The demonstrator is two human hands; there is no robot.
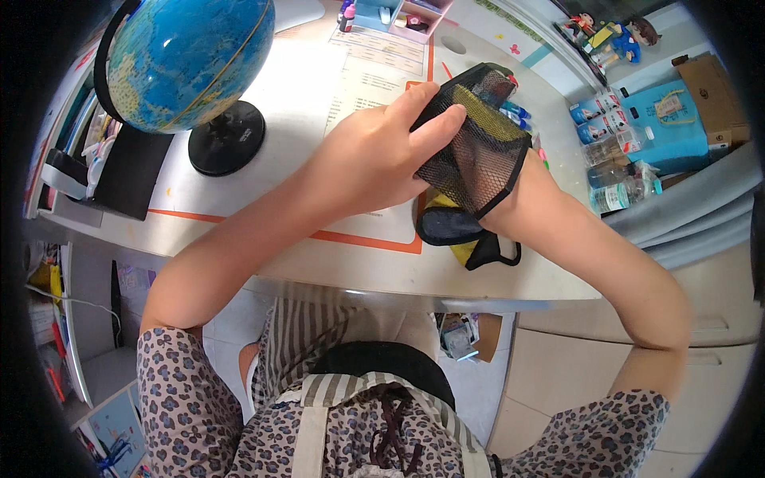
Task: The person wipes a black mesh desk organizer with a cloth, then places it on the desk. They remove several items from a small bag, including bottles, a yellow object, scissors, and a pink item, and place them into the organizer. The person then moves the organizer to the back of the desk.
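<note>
My left hand (382,149) pinches the side of a black mesh pouch (496,161) with a yellow band, its thumb and fingers lying along the netting. My right hand (478,152) is inside the pouch, showing dimly through the mesh, and the black-edged opening circles its wrist. How those fingers are bent, or whether they hold anything, is hidden. Below the pouch, a yellow and black fabric item (460,230) with a dark loop lies on the desk. Blue-capped bottles or markers (517,113) are partly covered behind the pouch.
A globe (191,60) on a black base stands at the left of the desk (370,281). Printed sheets (382,66) lie under an orange-edged mat. Plastic bottles (615,137) and a cardboard box (711,95) are at the right. A pastel organizer (412,18) sits at the back.
</note>
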